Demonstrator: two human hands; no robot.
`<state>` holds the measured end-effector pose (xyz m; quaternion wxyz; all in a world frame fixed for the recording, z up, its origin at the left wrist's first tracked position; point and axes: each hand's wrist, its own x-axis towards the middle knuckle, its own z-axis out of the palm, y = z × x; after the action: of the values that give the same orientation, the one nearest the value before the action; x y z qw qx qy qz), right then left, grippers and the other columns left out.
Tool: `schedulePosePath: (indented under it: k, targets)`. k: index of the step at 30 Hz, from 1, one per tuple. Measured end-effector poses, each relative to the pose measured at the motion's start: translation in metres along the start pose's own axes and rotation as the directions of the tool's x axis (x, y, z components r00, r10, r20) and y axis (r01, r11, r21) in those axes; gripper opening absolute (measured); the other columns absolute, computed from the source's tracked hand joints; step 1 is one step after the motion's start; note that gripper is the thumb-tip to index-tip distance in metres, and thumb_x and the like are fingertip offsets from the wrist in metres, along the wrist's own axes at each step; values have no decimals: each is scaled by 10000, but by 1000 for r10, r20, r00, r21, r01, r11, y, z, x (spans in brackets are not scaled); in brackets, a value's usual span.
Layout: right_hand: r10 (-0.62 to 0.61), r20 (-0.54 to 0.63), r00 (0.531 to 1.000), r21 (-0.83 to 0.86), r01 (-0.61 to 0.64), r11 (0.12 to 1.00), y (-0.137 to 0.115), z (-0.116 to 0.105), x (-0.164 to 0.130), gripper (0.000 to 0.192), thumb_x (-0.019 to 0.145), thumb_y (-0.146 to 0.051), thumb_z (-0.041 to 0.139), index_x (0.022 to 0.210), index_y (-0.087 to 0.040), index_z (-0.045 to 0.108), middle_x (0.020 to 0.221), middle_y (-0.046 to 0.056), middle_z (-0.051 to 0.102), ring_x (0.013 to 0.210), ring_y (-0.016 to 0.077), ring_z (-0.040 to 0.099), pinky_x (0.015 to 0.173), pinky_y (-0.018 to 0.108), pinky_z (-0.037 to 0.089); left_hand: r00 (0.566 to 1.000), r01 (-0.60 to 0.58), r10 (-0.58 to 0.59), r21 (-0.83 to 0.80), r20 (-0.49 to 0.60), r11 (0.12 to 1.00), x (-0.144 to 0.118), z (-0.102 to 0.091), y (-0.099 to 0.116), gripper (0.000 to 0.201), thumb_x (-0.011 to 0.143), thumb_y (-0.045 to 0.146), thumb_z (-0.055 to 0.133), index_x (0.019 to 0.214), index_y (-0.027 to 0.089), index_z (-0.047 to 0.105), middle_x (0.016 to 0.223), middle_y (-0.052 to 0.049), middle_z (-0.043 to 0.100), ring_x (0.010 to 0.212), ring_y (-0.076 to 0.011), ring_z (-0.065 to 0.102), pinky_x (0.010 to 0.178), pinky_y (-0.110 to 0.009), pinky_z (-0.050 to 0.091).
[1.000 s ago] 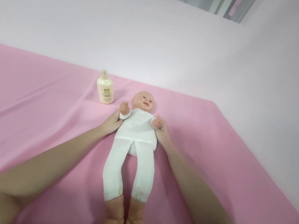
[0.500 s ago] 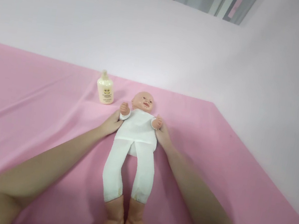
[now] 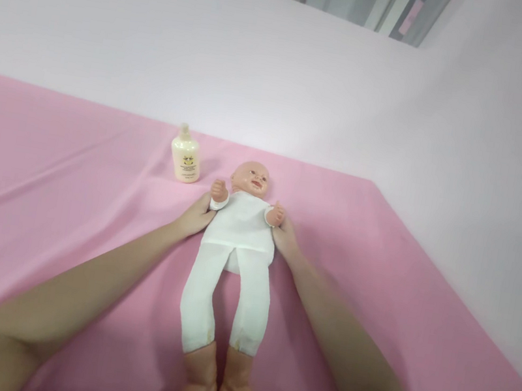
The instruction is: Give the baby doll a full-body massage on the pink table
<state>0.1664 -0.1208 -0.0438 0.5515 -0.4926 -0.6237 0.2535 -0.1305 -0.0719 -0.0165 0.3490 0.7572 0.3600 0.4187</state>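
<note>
A baby doll in a white suit lies on its back on the pink sheet, head away from me, bare feet nearest me. My left hand holds the doll's side under its raised arm. My right hand holds the other side, just below the doll's small fist. The fingers of both hands are tucked beneath the doll's torso and partly hidden.
A cream lotion bottle stands upright on the sheet, just left of the doll's head. A pale pink wall rises behind the sheet and along the right. The sheet's near edge shows at the bottom right.
</note>
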Motion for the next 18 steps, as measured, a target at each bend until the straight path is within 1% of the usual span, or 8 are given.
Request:
schedulePosePath:
  k: [5, 8, 11, 14, 18]
  targets:
    - [24, 7, 1000, 21, -24, 999, -2, 0, 0, 384, 913, -338, 617, 1281, -234, 658, 1366, 88, 704, 1307, 259, 649, 1201, 438, 466, 1000, 17, -17, -1, 20, 1000, 0, 0, 5, 330, 928, 351, 621, 1206, 174, 621, 1200, -116, 713, 1143, -342, 673, 1056, -519, 539]
    - [22, 0, 1000, 7, -22, 1000, 1, 0, 1, 382, 904, -326, 611, 1273, -240, 659, 1352, 78, 708, 1303, 260, 648, 1197, 445, 469, 1000, 3, -3, 4, 16, 1000, 0, 0, 3, 352, 924, 342, 619, 1229, 166, 613, 1239, -124, 705, 1178, -342, 661, 1077, -524, 526]
    - [26, -6, 1000, 1, -26, 1000, 4, 1, 1, 392, 890, -327, 619, 1273, -251, 658, 1336, 67, 711, 1291, 254, 653, 1186, 454, 481, 1000, 14, -14, 22, 0, 1000, 1, 0, -1, 375, 922, 350, 617, 1245, 159, 606, 1249, -132, 700, 1208, -345, 647, 1098, -546, 506]
    - [27, -7, 1000, 8, -27, 1000, 5, 1, 1, 399, 879, -319, 624, 1272, -262, 662, 1337, 60, 712, 1281, 250, 660, 1188, 454, 484, 1000, 24, -24, 22, -1, 999, 1, 0, -4, 369, 920, 359, 616, 1229, 157, 614, 1218, -127, 709, 1208, -344, 646, 1097, -545, 506]
    - [36, 0, 999, 26, -36, 999, 2, 1, 0, 403, 890, -319, 623, 1285, -248, 663, 1345, 74, 710, 1281, 255, 662, 1181, 448, 487, 1000, 13, -13, 21, 4, 1000, 1, -1, -2, 380, 909, 328, 616, 1251, 164, 612, 1238, -124, 710, 1197, -347, 655, 1101, -542, 511]
